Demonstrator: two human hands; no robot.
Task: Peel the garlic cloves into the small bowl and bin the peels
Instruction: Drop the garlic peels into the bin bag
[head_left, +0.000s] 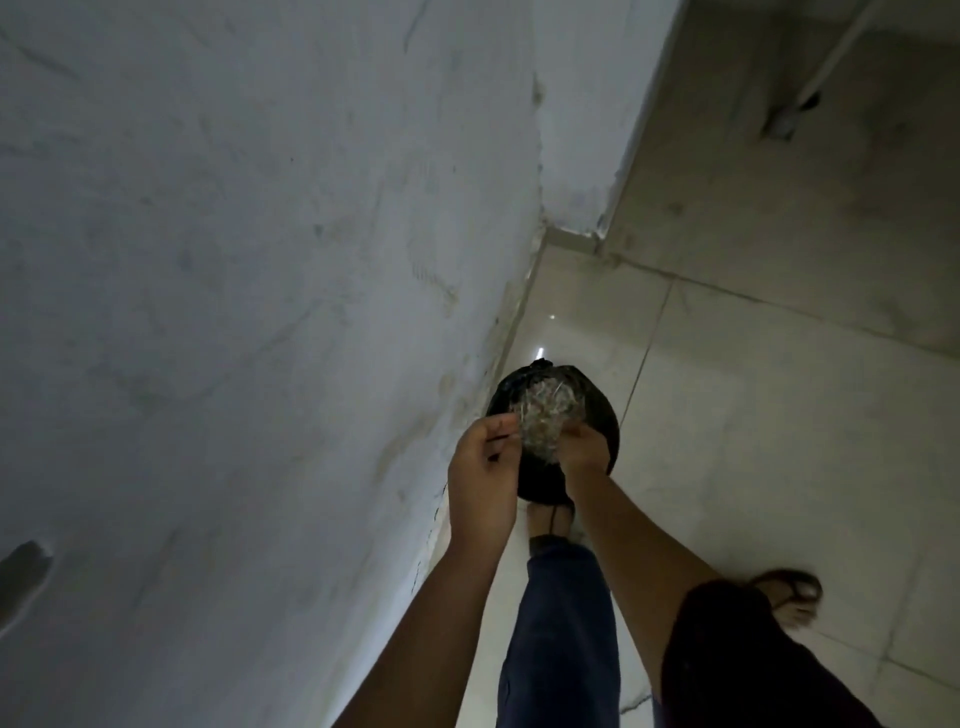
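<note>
A round black bin lined with a black bag stands on the floor against the wall. Directly over its mouth I hold a crumpled clear plastic sheet with pale garlic peels on it. My left hand pinches the sheet's left edge between thumb and fingers. My right hand grips its right edge with curled fingers. Most of the bin's inside is hidden behind the sheet and my hands. No bowl or garlic cloves are in view.
A rough grey-white wall fills the left side, right beside the bin. Glossy pale floor tiles spread to the right. My sandalled feet stand just behind the bin. A white pipe runs down at the top right.
</note>
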